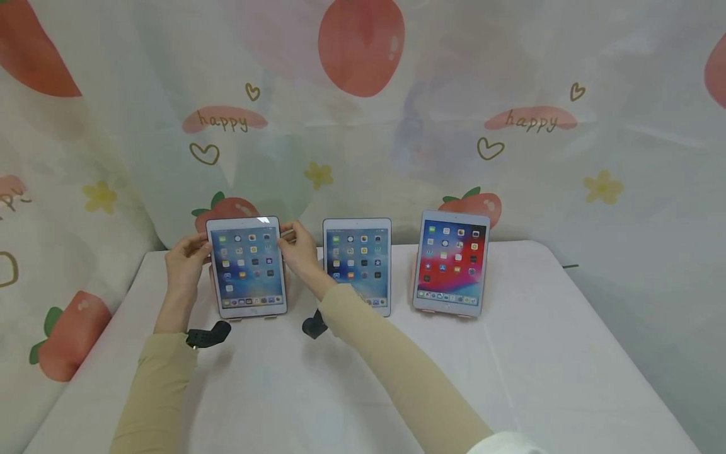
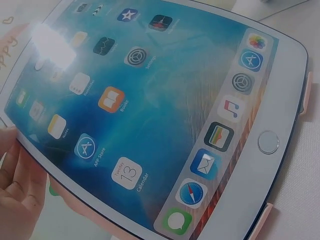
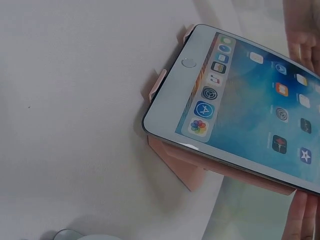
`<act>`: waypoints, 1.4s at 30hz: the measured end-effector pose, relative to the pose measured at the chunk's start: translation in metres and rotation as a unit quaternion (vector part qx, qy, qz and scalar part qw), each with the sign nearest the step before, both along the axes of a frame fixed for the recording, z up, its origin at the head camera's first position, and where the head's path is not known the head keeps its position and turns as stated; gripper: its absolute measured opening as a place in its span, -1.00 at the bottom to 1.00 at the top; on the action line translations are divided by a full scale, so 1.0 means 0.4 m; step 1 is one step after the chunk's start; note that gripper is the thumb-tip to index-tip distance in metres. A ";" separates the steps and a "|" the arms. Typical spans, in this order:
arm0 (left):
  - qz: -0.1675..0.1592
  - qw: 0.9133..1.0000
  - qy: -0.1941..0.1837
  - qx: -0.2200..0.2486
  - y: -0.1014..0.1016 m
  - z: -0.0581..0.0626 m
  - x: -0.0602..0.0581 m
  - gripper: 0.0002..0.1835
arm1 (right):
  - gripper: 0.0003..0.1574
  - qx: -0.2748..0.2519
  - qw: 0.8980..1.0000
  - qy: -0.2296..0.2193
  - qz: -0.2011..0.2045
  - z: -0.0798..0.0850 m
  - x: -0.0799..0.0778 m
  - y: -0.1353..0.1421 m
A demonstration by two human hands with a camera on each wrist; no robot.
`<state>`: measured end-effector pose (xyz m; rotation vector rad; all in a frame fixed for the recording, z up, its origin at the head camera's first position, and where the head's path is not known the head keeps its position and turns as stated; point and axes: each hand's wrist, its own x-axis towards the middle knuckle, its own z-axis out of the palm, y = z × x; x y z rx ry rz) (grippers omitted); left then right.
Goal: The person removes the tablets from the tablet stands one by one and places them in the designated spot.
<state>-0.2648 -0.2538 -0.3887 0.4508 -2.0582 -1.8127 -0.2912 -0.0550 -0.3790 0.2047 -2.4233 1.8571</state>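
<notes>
A white-framed tablet (image 1: 249, 266) with a lit blue home screen leans on a pink stand (image 3: 177, 167) at the table's left. My left hand (image 1: 184, 261) grips its upper left edge between thumb and fingers. On the opposite edge, at about the same height, my right hand (image 1: 302, 253) holds the tablet with its fingertips. The stand's small lips show under the tablet's lower edge in both wrist views. Part of each hand is hidden behind the tablet or cut off in the wrist views.
A second tablet (image 1: 358, 252) with a blue screen stands in the middle, partly behind my right forearm. To the right, a third tablet (image 1: 452, 261) with a red and blue screen leans on its own stand. A patterned cloth backdrop (image 1: 363, 151) rises behind the white table (image 1: 544, 353).
</notes>
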 end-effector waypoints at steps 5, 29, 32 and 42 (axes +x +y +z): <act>0.003 0.999 0.013 0.033 -0.001 0.004 0.005 -0.80 | -0.75 0.002 1.000 0.007 0.006 0.003 0.009 0.004; -0.021 0.999 0.029 0.028 0.011 0.049 0.046 -0.77 | -0.75 -0.056 0.997 0.035 0.034 0.004 0.027 0.029; -0.018 0.999 0.032 0.028 0.013 0.053 0.053 -0.79 | -0.75 -0.055 0.997 0.039 0.036 0.008 0.034 0.033; -0.023 0.998 0.039 0.043 0.014 0.062 0.080 -0.82 | -0.72 -0.066 0.995 0.050 0.058 0.017 0.057 0.044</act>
